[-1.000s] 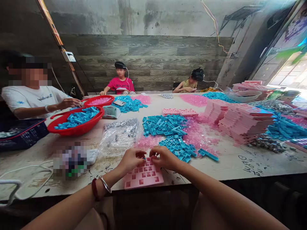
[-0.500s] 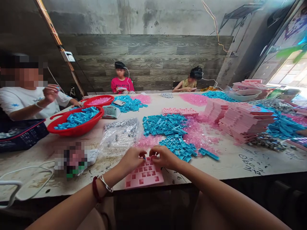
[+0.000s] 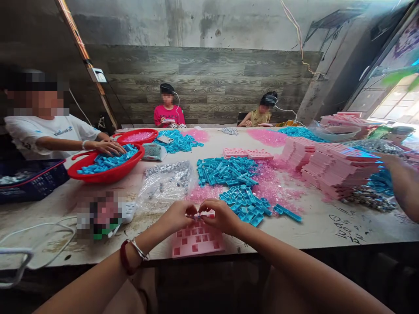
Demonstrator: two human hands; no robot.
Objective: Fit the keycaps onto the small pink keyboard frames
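A pink plastic plate (image 3: 203, 243) with rows of square holes lies at the table's front edge. Over its far end, my left hand (image 3: 179, 216) and my right hand (image 3: 220, 216) meet with pinched fingertips. Something tiny shows between them, too small to name. Just beyond my right hand is a spread of blue plastic trough-shaped pieces (image 3: 246, 204), with a larger heap of blue pieces (image 3: 225, 170) behind. Small clear pink pieces (image 3: 271, 185) are scattered around these heaps.
Stacked pink plates (image 3: 340, 168) stand on the right, where another person's arm (image 3: 401, 183) reaches in. A clear bag of small metallic parts (image 3: 166, 183) lies to the left. Beyond it, a co-worker's hand (image 3: 113, 147) rests in a red basket (image 3: 108, 174) of blue pieces.
My fingertips have come together just above the plate. On the left, the co-worker's raised hand has dropped into the red basket. Another person's arm has come in over the right-hand stack.
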